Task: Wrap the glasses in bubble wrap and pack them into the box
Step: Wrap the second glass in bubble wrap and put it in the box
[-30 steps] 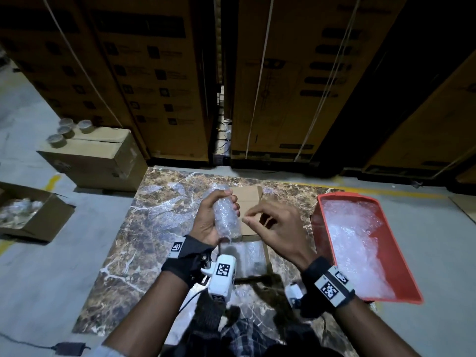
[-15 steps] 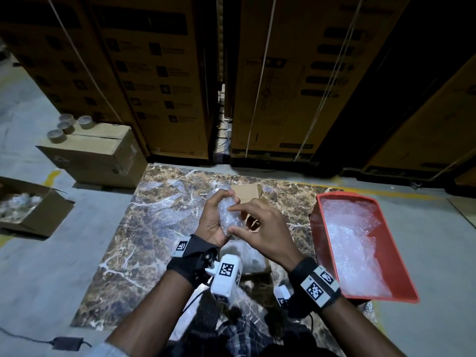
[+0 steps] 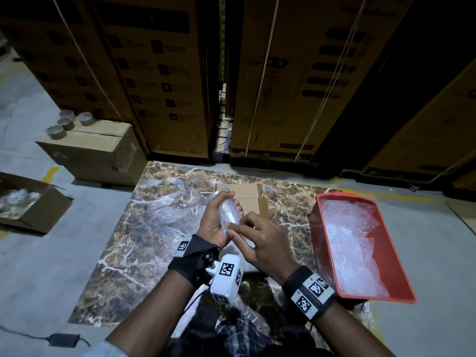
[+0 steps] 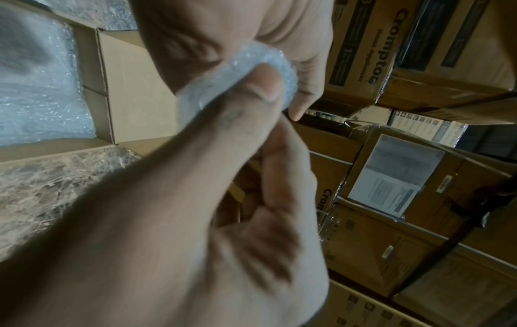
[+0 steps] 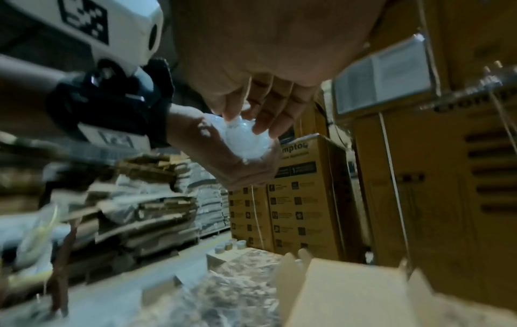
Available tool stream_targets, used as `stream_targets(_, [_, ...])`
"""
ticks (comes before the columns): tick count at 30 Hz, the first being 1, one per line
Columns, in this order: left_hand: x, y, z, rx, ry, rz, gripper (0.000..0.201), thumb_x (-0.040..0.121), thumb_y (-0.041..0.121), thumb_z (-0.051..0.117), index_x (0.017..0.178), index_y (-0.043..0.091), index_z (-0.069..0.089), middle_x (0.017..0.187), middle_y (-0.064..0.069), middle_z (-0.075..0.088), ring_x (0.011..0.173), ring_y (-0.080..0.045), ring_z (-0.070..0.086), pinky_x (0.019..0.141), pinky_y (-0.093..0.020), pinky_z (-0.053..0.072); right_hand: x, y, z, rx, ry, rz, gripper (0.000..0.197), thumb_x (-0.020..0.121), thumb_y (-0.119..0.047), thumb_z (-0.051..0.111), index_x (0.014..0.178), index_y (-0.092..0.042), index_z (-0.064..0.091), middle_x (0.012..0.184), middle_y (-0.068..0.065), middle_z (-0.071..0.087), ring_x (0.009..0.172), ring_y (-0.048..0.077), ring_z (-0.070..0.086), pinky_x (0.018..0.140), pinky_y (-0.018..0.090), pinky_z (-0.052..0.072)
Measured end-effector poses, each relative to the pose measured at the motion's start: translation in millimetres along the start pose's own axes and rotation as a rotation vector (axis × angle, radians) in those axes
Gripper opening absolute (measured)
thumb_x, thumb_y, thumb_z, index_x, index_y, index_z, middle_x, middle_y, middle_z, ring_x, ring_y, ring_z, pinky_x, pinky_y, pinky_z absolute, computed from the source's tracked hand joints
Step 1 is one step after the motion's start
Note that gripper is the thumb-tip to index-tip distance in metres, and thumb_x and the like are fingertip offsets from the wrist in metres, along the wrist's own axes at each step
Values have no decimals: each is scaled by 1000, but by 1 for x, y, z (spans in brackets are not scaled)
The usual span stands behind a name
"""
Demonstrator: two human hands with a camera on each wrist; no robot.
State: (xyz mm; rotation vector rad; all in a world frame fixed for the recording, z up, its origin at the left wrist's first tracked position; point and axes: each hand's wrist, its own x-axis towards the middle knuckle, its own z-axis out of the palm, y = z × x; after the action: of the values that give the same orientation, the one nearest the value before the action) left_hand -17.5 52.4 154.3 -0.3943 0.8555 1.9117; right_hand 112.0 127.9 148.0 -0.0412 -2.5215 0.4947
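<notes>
Frame centre: bubble-wrapped glass is gripped in left hand, its lower end pinched by right hand, above open box on bench.

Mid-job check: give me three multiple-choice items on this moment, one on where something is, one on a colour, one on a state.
1. Where is the wrapped glass?
A. in the tray
B. in the left hand, above the open box
C. on the floor

2. What colour is the tray holding bubble wrap?
A. red
B. blue
C. green

3. What is the right hand doing?
A. lying flat on the table
B. reaching into the tray
C. pinching the wrap at the glass's lower end

Answers: 1 B, the left hand's fingers curl round it. 2 A, its walls are red. 3 C, the right wrist view shows fingertips closed on the wrap.
</notes>
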Motion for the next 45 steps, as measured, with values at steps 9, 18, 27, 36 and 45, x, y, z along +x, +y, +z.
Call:
stream_targets(9, [-4, -18, 2, 64, 53, 84, 13, 89, 18, 69, 85, 12, 59, 70, -3, 52, 47, -15, 49, 58, -29, 47, -3, -2, 19, 214, 11, 469, 18, 82, -40, 78, 87, -31, 63, 87, -15, 54, 73, 1, 53, 62, 14, 41])
stream_targets(18, [11, -32, -36, 54, 230, 19, 20, 91, 15, 69, 109, 13, 61, 92, -10, 60, 82, -20, 67, 65, -35, 57, -33, -1, 54, 555, -98, 778, 44, 79, -45, 85, 106, -27, 56, 103, -14, 69, 92, 2, 67, 80, 29, 58])
stream_targets(27, [28, -51, -85, 250, 287, -174, 23, 78, 32, 84, 76, 13, 69, 76, -6, 63, 60, -29, 64, 70, -40, 56, -69, -12, 85, 720, -81, 1073, 47, 74, -34, 92, 109, -29, 61, 93, -2, 76, 81, 9, 73, 70, 31, 62])
stream_targets(36, [54, -67, -120, 477, 319, -294, 73, 57, 54, 96, 121, 26, 74, 119, -8, 71, 108, -32, 69, 90, -41, 57, -97, -5, 115, 940, 38, 1494, 46, 75, -29, 93, 109, -14, 65, 96, 14, 78, 95, 34, 76, 93, 60, 57])
stream_targets(45, [60, -65, -153, 917, 390, -17, 69, 57, 57, 78, 118, 28, 65, 105, -2, 75, 99, -20, 71, 97, -46, 55, -100, 14, 166, 830, 128, 1717, 63, 53, -54, 92, 101, -24, 65, 104, 15, 74, 72, 22, 73, 63, 34, 60])
